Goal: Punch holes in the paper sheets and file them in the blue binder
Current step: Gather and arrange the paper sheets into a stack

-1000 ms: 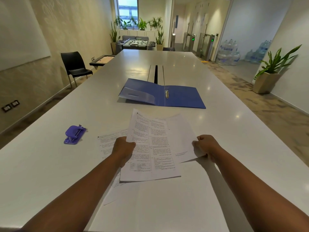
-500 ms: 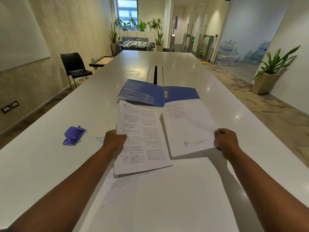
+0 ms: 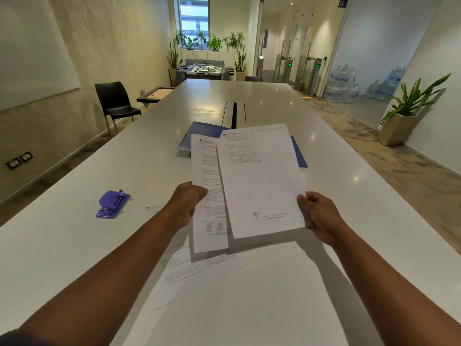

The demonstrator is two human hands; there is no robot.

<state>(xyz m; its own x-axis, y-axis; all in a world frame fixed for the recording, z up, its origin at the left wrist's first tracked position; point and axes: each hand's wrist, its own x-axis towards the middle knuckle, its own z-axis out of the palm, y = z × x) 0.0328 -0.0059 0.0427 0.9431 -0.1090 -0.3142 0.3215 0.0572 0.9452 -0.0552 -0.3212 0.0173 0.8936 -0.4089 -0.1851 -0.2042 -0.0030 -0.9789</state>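
My left hand point(image 3: 186, 205) grips the left edge of a printed paper sheet point(image 3: 208, 196) held up above the table. My right hand point(image 3: 318, 216) grips the right edge of a second, mostly blank sheet point(image 3: 259, 181), which overlaps the first. Behind both sheets the open blue binder point(image 3: 199, 132) lies on the table, largely hidden by them. A purple hole punch point(image 3: 112, 204) rests on the table to the left of my left arm. More loose sheets point(image 3: 184, 270) lie on the table under my forearms.
The long white table point(image 3: 249, 96) runs away from me with a dark slot point(image 3: 234, 112) down its middle. A black chair point(image 3: 116, 103) stands at the left wall, a potted plant point(image 3: 404, 113) at the right.
Both hands have lifted their sheets higher and brought them together; the right sheet now overlaps the left one and covers most of the binder.
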